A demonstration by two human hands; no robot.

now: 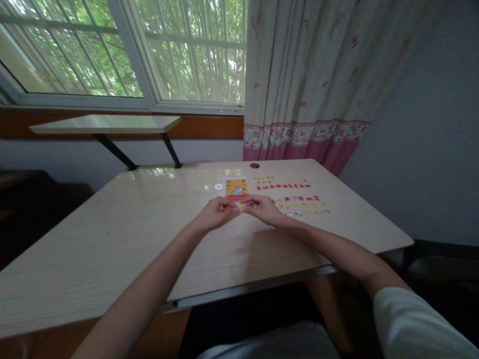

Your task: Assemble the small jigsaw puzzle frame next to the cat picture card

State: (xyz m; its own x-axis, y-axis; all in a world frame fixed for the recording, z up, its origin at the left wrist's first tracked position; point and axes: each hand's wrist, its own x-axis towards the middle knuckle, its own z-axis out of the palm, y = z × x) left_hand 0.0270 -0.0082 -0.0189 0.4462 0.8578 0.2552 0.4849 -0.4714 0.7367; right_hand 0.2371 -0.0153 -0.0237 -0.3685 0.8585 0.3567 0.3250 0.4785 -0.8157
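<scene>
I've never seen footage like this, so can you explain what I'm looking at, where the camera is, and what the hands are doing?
A camera worn on a person's head looks down at their own bare arms. The left hand and right hand meet over a pale wooden desk, pinching something small between them; it is too tiny to identify. Just beyond them lies an orange picture card. To its right, rows of small red and yellow pieces are laid out. Behind are a window and a curtain.

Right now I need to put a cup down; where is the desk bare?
The desk's left half is bare, as is the near strip before both hands. Crowded: the card beyond the left hand and right hand, and the sticker rows at right.
</scene>
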